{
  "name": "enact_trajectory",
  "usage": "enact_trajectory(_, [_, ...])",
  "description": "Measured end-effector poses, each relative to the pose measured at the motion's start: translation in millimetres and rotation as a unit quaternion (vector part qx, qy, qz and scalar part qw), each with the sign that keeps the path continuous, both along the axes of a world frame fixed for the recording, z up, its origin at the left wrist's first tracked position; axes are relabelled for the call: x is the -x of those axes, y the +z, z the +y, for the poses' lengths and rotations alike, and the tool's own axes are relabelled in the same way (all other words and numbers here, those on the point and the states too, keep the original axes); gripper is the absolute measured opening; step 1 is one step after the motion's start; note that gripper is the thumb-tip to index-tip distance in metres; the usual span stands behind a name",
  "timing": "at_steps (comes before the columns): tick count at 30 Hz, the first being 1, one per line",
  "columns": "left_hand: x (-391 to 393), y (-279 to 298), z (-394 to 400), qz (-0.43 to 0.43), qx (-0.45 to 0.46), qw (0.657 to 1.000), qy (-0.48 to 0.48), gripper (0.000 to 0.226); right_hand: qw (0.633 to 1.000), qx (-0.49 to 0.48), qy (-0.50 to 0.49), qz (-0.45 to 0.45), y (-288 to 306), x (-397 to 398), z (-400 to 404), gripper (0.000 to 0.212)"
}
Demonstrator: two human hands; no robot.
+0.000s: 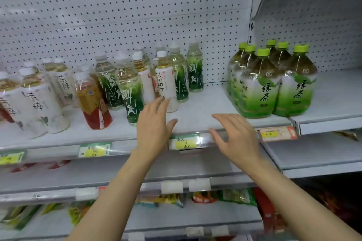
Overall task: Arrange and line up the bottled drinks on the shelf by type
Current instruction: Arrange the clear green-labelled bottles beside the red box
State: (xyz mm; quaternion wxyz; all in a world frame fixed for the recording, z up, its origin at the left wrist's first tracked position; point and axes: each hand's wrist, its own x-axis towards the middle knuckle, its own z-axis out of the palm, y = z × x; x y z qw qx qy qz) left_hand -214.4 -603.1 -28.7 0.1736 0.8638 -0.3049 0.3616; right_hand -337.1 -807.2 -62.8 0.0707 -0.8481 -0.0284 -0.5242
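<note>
While both hands hover empty, left hand [153, 125], right hand [236, 137], white shelf [205, 103], pegboard back [137, 15], mixed bottles [166, 84].

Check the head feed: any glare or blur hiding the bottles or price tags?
Head view: glare streaks the pegboard and middle price tag; wide-angle bends the shelf; left-edge bottles look soft; both hands sharp.

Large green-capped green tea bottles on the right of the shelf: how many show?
6, clustered in a pack at the shelf's right end: front pair and, middle pair and, back pair and. Others may be hidden behind.
</note>
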Motion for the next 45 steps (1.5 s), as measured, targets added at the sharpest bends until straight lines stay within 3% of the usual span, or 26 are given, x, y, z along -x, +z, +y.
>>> enact_trajectory(2, [-14.9,13.1,14.5,0.021,0.13,0.989,0.065,0.083,1.0,0.005,0.009,0.008,2.0,-10.2,9.6,0.035])
enact_trajectory(4, [-31.3,31.3,24.3,0.092,0.254,0.957,0.102,0.096,1.0,0.01,0.015,0.021,5.2,-22.8,14.7,0.037])
enact_trajectory(7, [-65.6,44.1,28.2,0.203,0.322,0.922,0.075,0.101,0.999,0.025,0.026,0.029,10.1,-45.6,17.4,0.038])
enact_trajectory(11, [-92.6,37.9,28.9,0.262,0.358,0.896,-0.001,0.084,0.998,0.014,0.018,0.059,21.6,-82.5,12.0,0.036])
enact_trajectory(14, [-92.9,34.4,34.1,0.264,0.382,0.884,-0.047,0.072,0.988,-0.072,0.009,0.136,35.0,-118.1,4.4,0.043])
enact_trajectory(19, [-69.9,36.2,41.6,0.217,0.458,0.858,-0.085,0.057,0.93,-0.291,0.071,0.211,67.5,-194.8,-11.7,0.073])
enact_trajectory(23, [-60.5,49.7,55.1,0.192,0.484,0.849,-0.087,0.055,0.887,-0.384,0.132,0.218,73.0,-244.7,-12.6,0.089])
enact_trajectory(27, [-55.3,48.6,62.7,0.201,0.509,0.832,-0.087,0.047,0.881,-0.421,0.141,0.167,65.9,-272.4,-2.7,0.083])
enact_trajectory(33, [-45.4,29.4,62.0,0.214,0.525,0.821,-0.068,0.058,0.875,-0.443,0.134,0.139,50.2,-281.0,-2.0,0.07])
enact_trajectory(39, [-42.8,31.6,66.4,0.19,0.528,0.826,-0.064,0.064,0.886,-0.433,0.138,0.087,62.4,-251.5,-11.8,0.079])
enact_trajectory(45, [-37.7,35.3,78.5,0.197,0.531,0.821,-0.076,0.062,0.89,-0.427,0.158,0.029,90.7,-200.8,-3.7,0.054])
